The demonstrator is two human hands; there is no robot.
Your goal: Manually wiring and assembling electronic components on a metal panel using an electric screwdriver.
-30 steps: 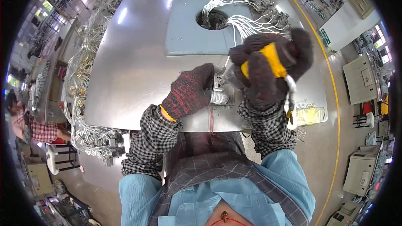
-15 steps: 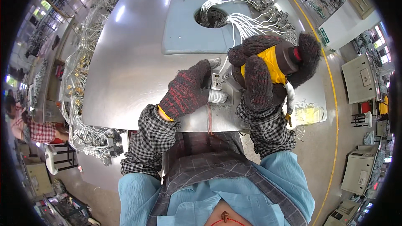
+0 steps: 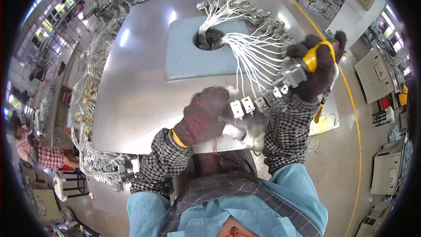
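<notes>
My right hand [image 3: 315, 70], in a dark knitted glove, is closed round a hand tool [image 3: 296, 73] with a yellow-taped body and a metal head. The tool is raised over the table's right side, clear of the nearest connectors. My left hand [image 3: 204, 116], in a dark red-flecked glove with pale fingertips, is blurred by motion. Its thumb and forefinger are apart, beside a small metal connector [image 3: 237, 109]. Several more connectors, among them a second one [image 3: 248, 104], lie in a row toward my right forearm. White cables [image 3: 252, 66] run from them to a round hole [image 3: 209, 39].
The hole is in a blue-grey plate [image 3: 184, 57] on the metal table [image 3: 127, 101]. More cable ends [image 3: 258, 15] lie along the far right edge. Bundled cables [image 3: 83, 118] hang at the left, where another person [image 3: 44, 153] is. A yellow floor line [image 3: 351, 101] runs at the right.
My right hand has lifted the tool to the right, away from the connector at my left hand. More connectors now show in a row. The view has shifted.
</notes>
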